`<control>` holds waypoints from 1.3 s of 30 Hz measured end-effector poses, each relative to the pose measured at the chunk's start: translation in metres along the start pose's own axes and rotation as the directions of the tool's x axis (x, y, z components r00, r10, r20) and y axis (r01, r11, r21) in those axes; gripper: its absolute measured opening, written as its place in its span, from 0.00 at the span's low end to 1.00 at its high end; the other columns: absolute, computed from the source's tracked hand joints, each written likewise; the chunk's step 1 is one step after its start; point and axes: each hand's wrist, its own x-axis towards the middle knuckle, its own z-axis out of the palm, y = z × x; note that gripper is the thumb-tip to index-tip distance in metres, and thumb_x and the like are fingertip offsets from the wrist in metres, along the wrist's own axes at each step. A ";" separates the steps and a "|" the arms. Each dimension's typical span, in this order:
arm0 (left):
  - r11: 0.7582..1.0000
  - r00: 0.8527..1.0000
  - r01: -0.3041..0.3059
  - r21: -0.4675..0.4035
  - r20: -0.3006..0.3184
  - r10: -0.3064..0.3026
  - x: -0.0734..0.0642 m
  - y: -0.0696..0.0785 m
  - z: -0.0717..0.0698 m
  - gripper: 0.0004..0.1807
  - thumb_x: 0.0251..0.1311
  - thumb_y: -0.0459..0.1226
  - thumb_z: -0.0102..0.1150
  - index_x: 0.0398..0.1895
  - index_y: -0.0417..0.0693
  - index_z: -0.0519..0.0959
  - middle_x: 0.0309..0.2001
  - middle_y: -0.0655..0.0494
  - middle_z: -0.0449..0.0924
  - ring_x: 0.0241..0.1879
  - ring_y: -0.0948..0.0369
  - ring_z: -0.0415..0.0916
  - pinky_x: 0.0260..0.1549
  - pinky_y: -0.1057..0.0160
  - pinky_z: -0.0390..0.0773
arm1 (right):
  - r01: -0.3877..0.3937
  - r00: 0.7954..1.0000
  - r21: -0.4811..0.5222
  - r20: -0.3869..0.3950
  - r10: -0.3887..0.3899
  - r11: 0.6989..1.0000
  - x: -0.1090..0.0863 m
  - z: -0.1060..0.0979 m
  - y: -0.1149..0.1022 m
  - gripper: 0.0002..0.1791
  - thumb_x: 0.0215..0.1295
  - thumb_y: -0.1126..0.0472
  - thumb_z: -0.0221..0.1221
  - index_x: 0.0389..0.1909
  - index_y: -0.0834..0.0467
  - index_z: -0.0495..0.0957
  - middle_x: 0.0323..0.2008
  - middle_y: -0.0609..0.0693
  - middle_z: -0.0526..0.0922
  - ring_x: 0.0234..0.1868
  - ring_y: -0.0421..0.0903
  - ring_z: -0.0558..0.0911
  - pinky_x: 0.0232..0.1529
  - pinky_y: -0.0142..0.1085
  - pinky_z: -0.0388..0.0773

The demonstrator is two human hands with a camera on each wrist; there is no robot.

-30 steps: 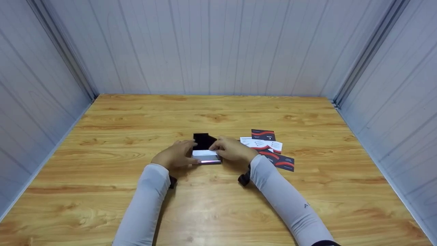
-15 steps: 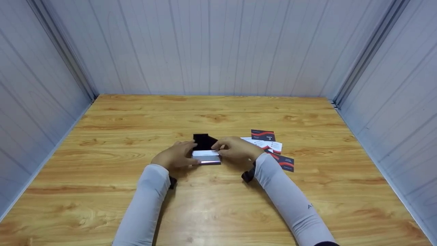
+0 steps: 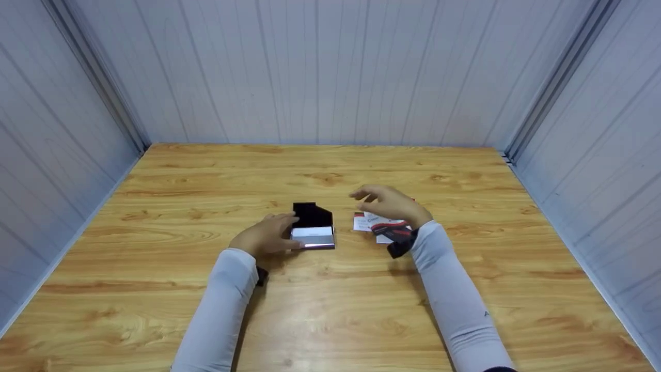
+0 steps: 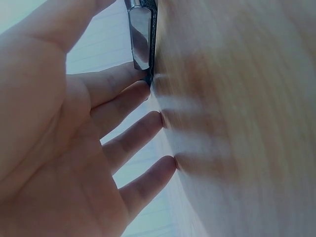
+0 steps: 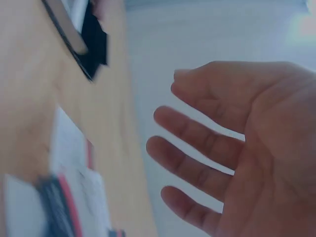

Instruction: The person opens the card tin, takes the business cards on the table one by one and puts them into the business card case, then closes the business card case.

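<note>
A metal business card case (image 3: 316, 240) with its black-lined lid (image 3: 312, 217) raised lies on the wooden table. A white card (image 3: 313, 231) shows inside it. My left hand (image 3: 266, 233) holds the case at its left end, thumb on the front corner and forefinger by the lid. In the left wrist view its middle finger reaches the case (image 4: 141, 39), while the last two fingertips meet the table. My right hand (image 3: 390, 202) hovers over the loose business cards (image 3: 395, 230), fingers loosely bent with nothing in them; the right wrist view shows the cards (image 5: 81, 190) below it.
The loose cards, white ones and dark ones with red stripes, lie overlapping right of the case, partly hidden under the right hand and wrist. Pale panelled walls (image 3: 330, 72) enclose the wooden tabletop (image 3: 320, 320) at the back and both sides.
My right hand has left the case and moved right, over the loose cards. Some of those cards now lie further left. The left hand stays on the case.
</note>
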 end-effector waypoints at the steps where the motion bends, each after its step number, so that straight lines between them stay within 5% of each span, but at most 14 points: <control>1: 1.000 1.000 -0.001 0.002 0.000 0.001 0.000 0.000 0.000 0.46 0.66 0.59 0.60 0.80 0.50 0.55 0.79 0.48 0.49 0.77 0.41 0.39 0.72 0.41 0.46 | -0.017 1.000 0.012 -0.019 0.017 1.000 -0.003 -0.005 0.002 0.22 0.76 0.55 0.56 0.66 0.57 0.74 0.64 0.58 0.76 0.60 0.54 0.75 0.58 0.51 0.75; 7: 1.000 1.000 -0.002 0.002 0.003 0.002 0.002 -0.002 0.001 0.46 0.66 0.58 0.60 0.80 0.50 0.55 0.79 0.48 0.49 0.77 0.43 0.40 0.72 0.41 0.46 | -0.110 0.984 0.035 -0.134 0.114 0.993 -0.017 -0.028 0.018 0.24 0.74 0.55 0.57 0.67 0.58 0.73 0.64 0.61 0.74 0.62 0.59 0.73 0.58 0.53 0.74; 14: 1.000 1.000 0.008 -0.012 0.005 -0.008 0.002 -0.001 0.000 0.46 0.66 0.58 0.60 0.80 0.50 0.54 0.79 0.48 0.48 0.77 0.43 0.39 0.73 0.41 0.45 | -0.273 0.934 0.042 -0.225 0.276 0.961 -0.024 -0.040 0.039 0.30 0.73 0.51 0.59 0.70 0.62 0.69 0.66 0.64 0.71 0.65 0.62 0.70 0.63 0.54 0.69; 25: 1.000 1.000 -0.023 0.021 0.003 0.023 0.002 -0.001 -0.001 0.45 0.67 0.57 0.59 0.80 0.49 0.55 0.79 0.47 0.48 0.77 0.42 0.40 0.73 0.41 0.46 | -0.440 0.871 0.113 -0.187 0.454 0.891 -0.023 -0.032 0.066 0.37 0.72 0.50 0.59 0.74 0.65 0.62 0.71 0.66 0.65 0.70 0.62 0.64 0.69 0.55 0.62; 39: 1.000 1.000 -0.009 0.003 0.006 0.009 0.004 0.000 0.000 0.45 0.66 0.58 0.60 0.80 0.50 0.55 0.79 0.48 0.49 0.77 0.44 0.40 0.72 0.42 0.48 | -0.535 0.827 -0.037 -0.228 0.514 0.844 -0.020 -0.025 0.070 0.41 0.66 0.51 0.66 0.74 0.63 0.63 0.71 0.63 0.66 0.70 0.62 0.63 0.69 0.56 0.59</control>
